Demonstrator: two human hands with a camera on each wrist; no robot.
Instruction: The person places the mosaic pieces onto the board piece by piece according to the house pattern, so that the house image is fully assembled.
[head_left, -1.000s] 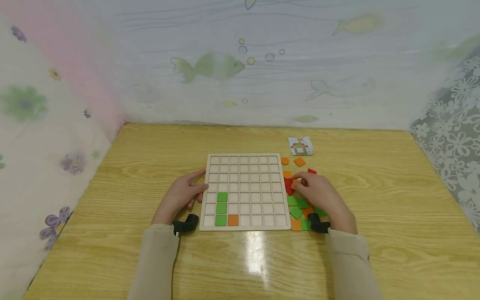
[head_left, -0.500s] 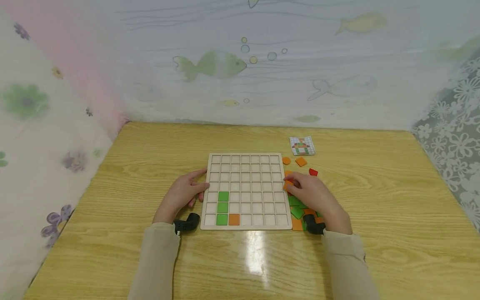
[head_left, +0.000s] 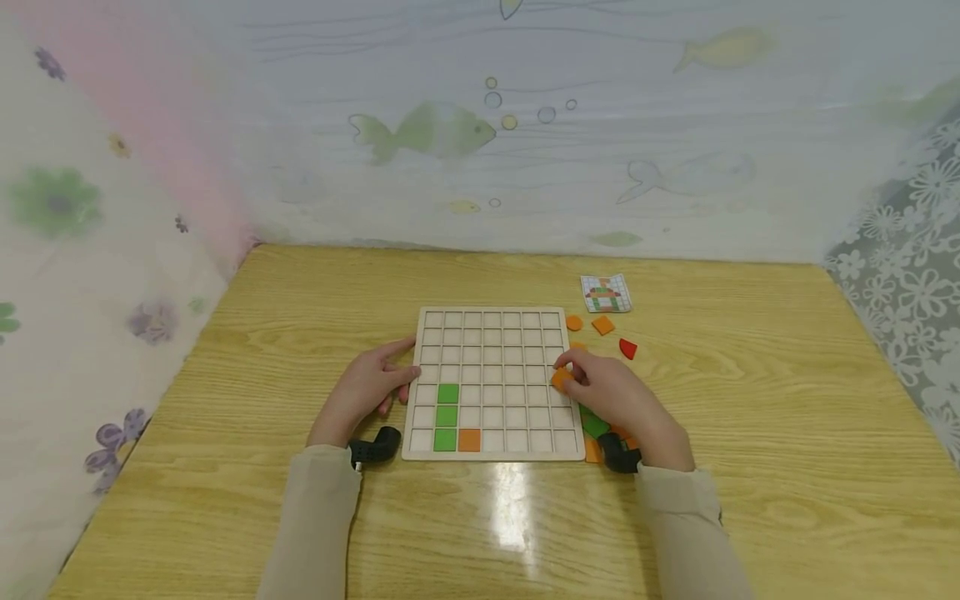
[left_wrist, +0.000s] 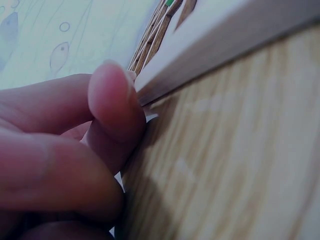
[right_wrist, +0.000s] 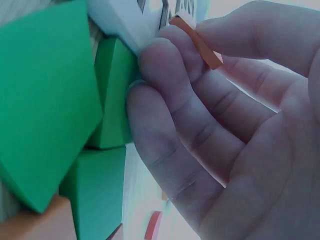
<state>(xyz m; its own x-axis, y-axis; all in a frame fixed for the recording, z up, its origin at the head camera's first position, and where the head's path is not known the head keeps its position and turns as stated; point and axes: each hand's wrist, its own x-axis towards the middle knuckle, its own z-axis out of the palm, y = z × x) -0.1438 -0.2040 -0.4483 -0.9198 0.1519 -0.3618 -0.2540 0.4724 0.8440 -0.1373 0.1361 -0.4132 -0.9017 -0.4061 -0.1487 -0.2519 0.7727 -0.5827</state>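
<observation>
Orange tile (head_left: 562, 381) pinched at the right side of the board (head_left: 493, 417)

My right hand (head_left: 615, 396) holds the tile between thumb and fingertips, over the board's right-hand edge; whether it touches the wood I cannot tell. My left hand (head_left: 363, 383) rests at the opposite edge, thumb and forefinger spread a little apart and touching the frame.

On the grid, three green squares (head_left: 447, 416) stand in a column, second from the left, up from the bottom row. An orange square (head_left: 469, 440) sits just right of the lowest one.

Beside the board, partly under my right hand, lie loose green pieces (right_wrist: 47, 95). Farther up the table (head_left: 750, 375) are an orange disc (head_left: 573, 322), a red piece (head_left: 628, 349) and a picture card (head_left: 606, 293).
</observation>
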